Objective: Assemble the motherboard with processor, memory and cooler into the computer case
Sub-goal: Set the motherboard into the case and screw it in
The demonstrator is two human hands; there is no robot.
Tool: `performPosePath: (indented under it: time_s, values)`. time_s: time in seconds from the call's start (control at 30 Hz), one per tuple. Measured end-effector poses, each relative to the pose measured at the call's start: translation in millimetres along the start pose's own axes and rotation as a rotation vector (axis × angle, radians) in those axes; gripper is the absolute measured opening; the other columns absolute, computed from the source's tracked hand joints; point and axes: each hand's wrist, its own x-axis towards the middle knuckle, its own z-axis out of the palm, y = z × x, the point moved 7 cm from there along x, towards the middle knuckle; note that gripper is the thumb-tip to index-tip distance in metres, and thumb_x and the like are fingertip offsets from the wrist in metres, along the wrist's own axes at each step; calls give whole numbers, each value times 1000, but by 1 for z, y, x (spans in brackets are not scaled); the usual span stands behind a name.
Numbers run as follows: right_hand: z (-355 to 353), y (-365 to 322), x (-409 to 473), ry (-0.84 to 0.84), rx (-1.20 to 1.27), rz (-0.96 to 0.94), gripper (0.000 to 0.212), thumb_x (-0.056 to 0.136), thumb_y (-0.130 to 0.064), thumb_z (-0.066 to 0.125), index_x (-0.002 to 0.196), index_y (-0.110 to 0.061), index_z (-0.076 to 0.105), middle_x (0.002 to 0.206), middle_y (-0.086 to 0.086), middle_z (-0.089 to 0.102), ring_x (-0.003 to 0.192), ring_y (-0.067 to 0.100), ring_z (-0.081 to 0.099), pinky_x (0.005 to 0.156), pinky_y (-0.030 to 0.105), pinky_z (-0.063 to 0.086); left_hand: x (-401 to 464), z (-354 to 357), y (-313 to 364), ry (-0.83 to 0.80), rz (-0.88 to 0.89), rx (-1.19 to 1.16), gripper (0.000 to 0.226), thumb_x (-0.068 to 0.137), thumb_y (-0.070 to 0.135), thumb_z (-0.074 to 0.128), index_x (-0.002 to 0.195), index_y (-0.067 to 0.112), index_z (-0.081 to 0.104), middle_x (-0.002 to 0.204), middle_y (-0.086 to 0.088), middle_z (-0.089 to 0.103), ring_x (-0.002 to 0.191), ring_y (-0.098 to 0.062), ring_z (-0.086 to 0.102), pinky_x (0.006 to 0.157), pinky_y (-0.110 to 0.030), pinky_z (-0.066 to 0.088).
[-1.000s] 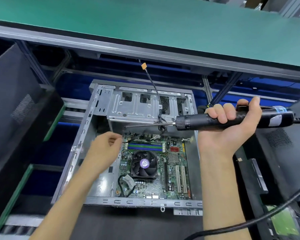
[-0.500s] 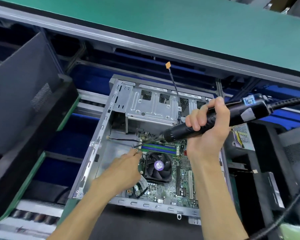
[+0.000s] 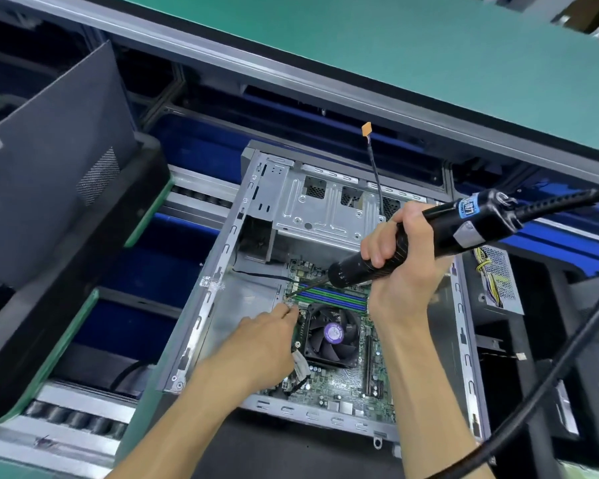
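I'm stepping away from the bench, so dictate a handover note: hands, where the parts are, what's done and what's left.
Right hand grips the electric screwdriver, its bit angled down to the board's upper left corner.
Left hand has its fingers pinched at the bit tip, apparently steadying a screw; the screw itself is too small to see.
Motherboard lies in the case, with the cooler and memory fitted.
Left: drive this corner screw, then check the other mounting points.
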Motion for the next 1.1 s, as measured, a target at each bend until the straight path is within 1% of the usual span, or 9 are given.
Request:
performPosePath:
  time_s: [0.13, 0.27, 0.5, 0.6, 0.77, 0.97, 1.1]
  values:
    - [2, 4, -2, -7, -5, -15, 22, 84, -22, 65, 81, -7, 50, 49, -3, 41, 40, 15, 37, 48, 26, 36, 0, 0, 0, 25, 11, -27, 79, 88, 1, 43, 159, 13, 13, 159, 2, 26, 131, -22, 46, 109, -40, 38]
    - [6, 8, -5, -22, -16, -26, 15, 85, -20, 64, 79, -11, 53, 49, -3, 42, 40, 15, 37, 48, 26, 35, 0, 0, -1, 47, 9, -53, 78, 87, 1, 43, 159, 13, 14, 160, 4, 24, 130, -22, 47, 107, -38, 39]
    - [14, 7, -10, -48, -50, -72, 10, 86, -17, 63, 79, -15, 55, 48, -4, 43, 39, 14, 38, 48, 27, 35, 1, 1, -1, 41, 16, -32, 78, 87, 3, 45, 159, 12, 14, 157, 2, 28, 128, -24, 48, 109, -40, 38]
    - [17, 7, -11, -63, -79, -87, 13, 86, -18, 62, 80, -11, 54, 48, -4, 43, 39, 15, 39, 49, 27, 35, 1, 1, -1, 43, 24, -20, 77, 87, 4, 45, 158, 11, 15, 155, 1, 30, 127, -24, 49, 108, -40, 39]
    - [22, 10, -14, -91, -104, -106, 12, 88, -15, 61, 78, -12, 54, 49, -4, 43, 39, 16, 38, 48, 27, 35, 1, 2, -1, 36, 29, -11, 79, 87, 6, 47, 159, 11, 14, 155, 2, 30, 126, -24, 49, 106, -39, 38]
    - [32, 9, -18, -139, -126, -127, 11, 88, -14, 60, 80, -10, 53, 49, -6, 45, 39, 14, 40, 48, 24, 37, 1, 2, -1, 33, 34, 26, 80, 87, 8, 47, 159, 11, 13, 153, 1, 32, 125, -25, 50, 105, -39, 38]
    - [38, 11, -23, -139, -137, -118, 13, 85, -16, 63, 81, -9, 53, 52, -5, 46, 39, 13, 41, 47, 22, 37, 1, 3, -1, 37, 33, 31, 79, 88, 8, 47, 159, 11, 13, 152, 0, 33, 127, -25, 49, 107, -40, 38]
